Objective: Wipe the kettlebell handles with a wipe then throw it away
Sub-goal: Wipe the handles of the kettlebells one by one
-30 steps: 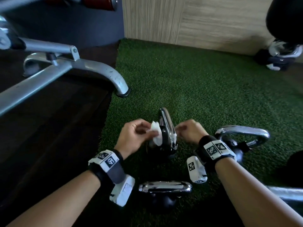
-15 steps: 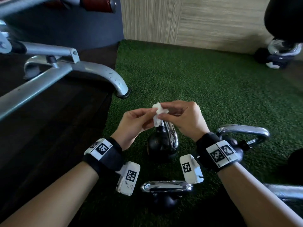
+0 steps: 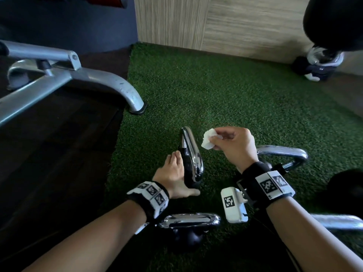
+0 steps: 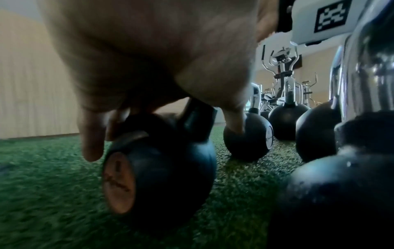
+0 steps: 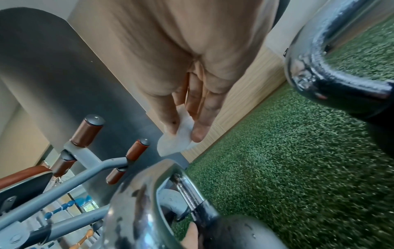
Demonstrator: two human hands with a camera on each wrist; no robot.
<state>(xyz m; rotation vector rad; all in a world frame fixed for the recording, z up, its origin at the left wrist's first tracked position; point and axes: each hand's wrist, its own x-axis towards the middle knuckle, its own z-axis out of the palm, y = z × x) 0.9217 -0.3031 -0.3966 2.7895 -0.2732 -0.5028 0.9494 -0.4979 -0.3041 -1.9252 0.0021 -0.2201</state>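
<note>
Your right hand (image 3: 233, 148) pinches the crumpled white wipe (image 3: 208, 141) just above the middle kettlebell (image 3: 191, 163), clear of its polished chrome handle. Your left hand (image 3: 174, 175), fingers loosely spread, cups its matte black ball on the green turf (image 3: 216, 91).

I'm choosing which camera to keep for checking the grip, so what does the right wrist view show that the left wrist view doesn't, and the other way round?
Only the right wrist view shows the right hand pinching the white wipe above the chrome handle, plus the grey bench frame. Only the left wrist view shows the left hand resting on the black kettlebell, its round side label, and more kettlebells behind. Both show that kettlebell and the green turf.
</note>
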